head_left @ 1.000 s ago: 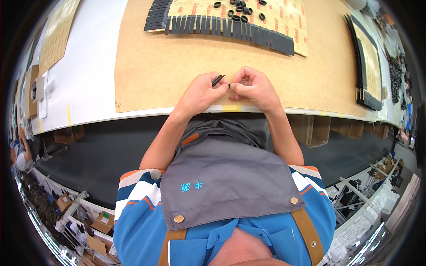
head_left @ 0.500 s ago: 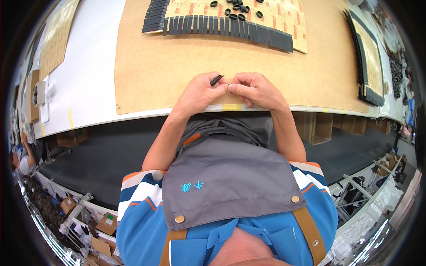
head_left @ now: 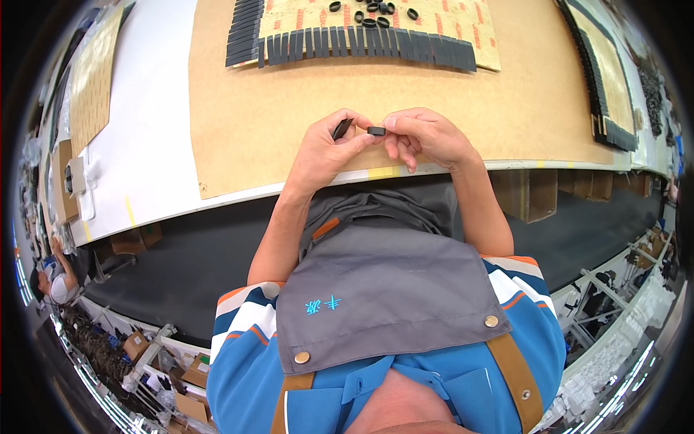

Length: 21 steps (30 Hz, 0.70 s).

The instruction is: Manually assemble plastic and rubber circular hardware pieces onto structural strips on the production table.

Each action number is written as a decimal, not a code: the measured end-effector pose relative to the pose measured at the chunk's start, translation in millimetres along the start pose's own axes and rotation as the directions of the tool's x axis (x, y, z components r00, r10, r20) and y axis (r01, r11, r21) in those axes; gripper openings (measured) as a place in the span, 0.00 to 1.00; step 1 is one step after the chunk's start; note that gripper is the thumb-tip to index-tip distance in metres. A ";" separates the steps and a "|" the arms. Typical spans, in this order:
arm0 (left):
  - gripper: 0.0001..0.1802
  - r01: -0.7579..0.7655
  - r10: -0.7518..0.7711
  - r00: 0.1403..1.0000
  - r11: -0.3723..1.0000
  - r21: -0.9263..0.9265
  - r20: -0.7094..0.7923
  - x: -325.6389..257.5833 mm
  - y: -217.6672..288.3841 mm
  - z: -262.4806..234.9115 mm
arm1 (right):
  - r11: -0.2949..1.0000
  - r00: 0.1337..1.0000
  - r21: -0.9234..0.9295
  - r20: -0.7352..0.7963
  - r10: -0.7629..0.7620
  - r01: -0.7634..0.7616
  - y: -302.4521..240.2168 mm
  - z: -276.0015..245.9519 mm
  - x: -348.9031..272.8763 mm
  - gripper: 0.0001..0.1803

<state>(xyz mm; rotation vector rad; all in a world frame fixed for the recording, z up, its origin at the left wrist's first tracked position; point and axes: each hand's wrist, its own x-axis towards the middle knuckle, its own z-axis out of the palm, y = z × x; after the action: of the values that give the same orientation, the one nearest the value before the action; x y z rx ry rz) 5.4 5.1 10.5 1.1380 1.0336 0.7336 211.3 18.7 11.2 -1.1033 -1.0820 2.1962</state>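
You're pinching small black rubber ring [head_left: 376,131] between both hands' fingertips, above brown cardboard sheet [head_left: 289,94] on table. Left hand [head_left: 327,150] also gripping thin black strip [head_left: 342,129]; right hand [head_left: 426,135] closed on ring. Looks mid-assembly; next probably needing careful alignment.

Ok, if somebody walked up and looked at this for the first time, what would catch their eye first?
Probably the two hands meeting over the near edge of the brown cardboard sheet: the left hand holds a flat black strip, and both hands pinch a small black ring, the right hand from the other side. Next, the long row of black strips along the sheet's far side, with loose black rings behind it.
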 end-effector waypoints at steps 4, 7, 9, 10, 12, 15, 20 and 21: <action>0.07 -0.011 0.010 1.000 1.000 0.019 0.018 2.1 -1.6 -3.5 | 1.000 0.999 -0.008 0.032 0.007 -0.006 -0.6 -0.4 2.3 0.18; 0.07 -0.037 0.034 0.999 0.995 0.089 0.036 5.8 1.8 -2.9 | 0.986 0.999 -0.160 0.004 0.040 -0.038 -6.3 4.0 3.3 0.19; 0.08 -0.080 0.077 0.996 0.992 0.097 0.039 6.7 -3.4 -4.1 | 0.974 0.999 -0.224 0.018 -0.037 0.041 -2.3 8.4 5.1 0.18; 0.08 -0.037 0.035 0.999 0.996 0.086 0.027 6.3 -3.5 -6.9 | 0.970 0.997 -0.229 0.015 -0.078 0.080 -1.8 10.2 6.7 0.17; 0.07 0.043 -0.043 0.999 0.998 -0.041 0.004 3.6 0.9 -7.8 | 0.935 0.962 -0.316 -0.164 -0.219 0.159 -3.3 13.7 11.9 0.18; 0.13 0.105 -0.092 0.994 0.963 -0.250 0.062 1.1 1.4 -9.0 | 0.769 0.787 -0.574 -0.319 -0.528 0.283 -28.2 -6.9 32.3 0.18; 0.18 0.054 -0.005 0.993 0.901 -0.430 0.115 6.2 -9.0 -14.4 | 0.567 0.633 -0.823 -0.427 -0.646 0.023 -82.5 -42.9 68.1 0.21; 0.18 0.013 0.018 0.998 0.851 -0.526 0.053 5.7 -9.2 -12.1 | 0.557 0.633 -0.830 -0.416 -0.652 0.028 -85.4 -37.6 65.1 0.21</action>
<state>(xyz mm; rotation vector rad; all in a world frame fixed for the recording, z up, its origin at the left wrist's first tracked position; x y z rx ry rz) -4.1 12.0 -0.9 0.6755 0.7149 0.9132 208.3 129.7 36.2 -1.6433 -1.7008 0.7223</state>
